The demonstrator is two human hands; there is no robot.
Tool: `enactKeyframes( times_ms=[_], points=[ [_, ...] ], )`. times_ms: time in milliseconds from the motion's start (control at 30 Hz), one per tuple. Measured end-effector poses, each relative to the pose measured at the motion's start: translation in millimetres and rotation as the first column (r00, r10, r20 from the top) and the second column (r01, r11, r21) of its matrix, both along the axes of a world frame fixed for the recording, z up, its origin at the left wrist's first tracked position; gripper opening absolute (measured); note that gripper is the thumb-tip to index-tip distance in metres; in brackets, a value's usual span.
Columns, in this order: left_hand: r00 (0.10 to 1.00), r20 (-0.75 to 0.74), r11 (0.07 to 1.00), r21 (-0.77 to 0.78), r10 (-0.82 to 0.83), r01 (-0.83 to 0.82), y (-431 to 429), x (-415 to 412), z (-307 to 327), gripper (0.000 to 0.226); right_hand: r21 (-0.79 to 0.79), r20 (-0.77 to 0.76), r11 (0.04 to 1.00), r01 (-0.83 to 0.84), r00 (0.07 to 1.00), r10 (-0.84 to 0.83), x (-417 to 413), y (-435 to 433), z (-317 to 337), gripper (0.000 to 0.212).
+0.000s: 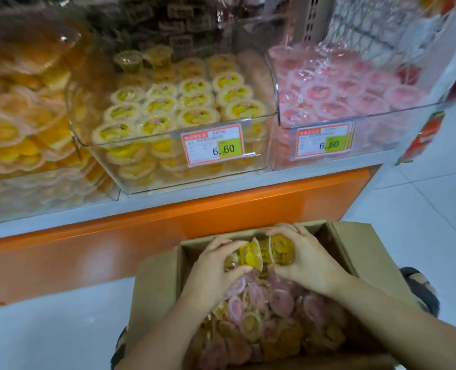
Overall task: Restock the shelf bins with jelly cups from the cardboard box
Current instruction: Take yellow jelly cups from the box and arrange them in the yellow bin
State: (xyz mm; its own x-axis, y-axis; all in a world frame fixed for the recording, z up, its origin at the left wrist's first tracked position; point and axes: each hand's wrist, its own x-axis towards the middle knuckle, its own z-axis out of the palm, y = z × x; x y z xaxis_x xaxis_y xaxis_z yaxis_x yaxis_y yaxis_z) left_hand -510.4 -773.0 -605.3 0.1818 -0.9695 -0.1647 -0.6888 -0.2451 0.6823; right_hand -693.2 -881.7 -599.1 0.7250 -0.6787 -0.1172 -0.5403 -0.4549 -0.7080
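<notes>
Cardboard box, head view: at its far end a cluster of yellow jelly cups is grasped between the curled fingers of left hand and right hand; filled shelf bins are seen beyond.

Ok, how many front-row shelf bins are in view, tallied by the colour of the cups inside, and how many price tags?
Bin of orange cups: 1
Bin of yellow jelly cups: 1
Bin of pink jelly cups: 1
Price tags: 2, on the yellow and pink bins
Total: 3 bins, 2 price tags
</notes>
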Motion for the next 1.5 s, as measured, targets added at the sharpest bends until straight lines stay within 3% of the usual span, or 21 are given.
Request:
enactKeyframes(
  times_ms=[333, 600, 667, 800, 967, 1133, 1500],
  points=[
    [1.000, -0.010, 0.929, -0.368, -0.023, 0.017, 34.5, 26.4, 170.9, 0.049, -0.286, 0.346, 0.958, 0.008, 0.933, 0.095, 18.7, 28.9, 167.1, 0.060],
    [0.951, 0.148, 0.790, -0.598, 0.273, -0.134, 20.2, 69.7, 245.1, 0.048, -0.448, 0.300, 0.894, -0.025, 0.938, 0.177, 80.3, -1.9, 256.8, 0.056],
    [0.885, 0.290, 0.792, -0.597, 0.363, -0.129, 3.3, 82.2, 245.7, 0.049, -0.441, 0.260, 0.897, -0.021, 0.954, 0.150, 98.8, -18.6, 256.0, 0.056],
    [0.671, 0.580, 0.828, -0.554, 0.462, -0.091, -20.9, 105.0, 235.5, 0.050, -0.486, 0.076, 0.868, -0.097, 0.985, 0.153, 130.4, -47.8, 251.0, 0.063],
    [0.592, 0.729, 0.928, -0.360, 0.345, -0.099, -31.3, 113.5, 223.6, 0.052, -0.479, -0.070, 0.845, -0.239, 0.970, 0.235, 149.5, -63.0, 240.2, 0.064],
    [0.624, 0.710, 0.937, -0.330, 0.327, -0.116, -30.1, 115.3, 222.2, 0.053, -0.431, -0.083, 0.859, -0.276, 0.960, 0.267, 154.1, -74.0, 240.7, 0.063],
    [0.669, 0.636, 0.910, -0.385, 0.383, -0.155, -32.3, 113.2, 215.0, 0.060, -0.421, 0.122, 0.886, -0.193, 0.956, 0.266, 153.4, -81.9, 240.2, 0.055]
  ],
)
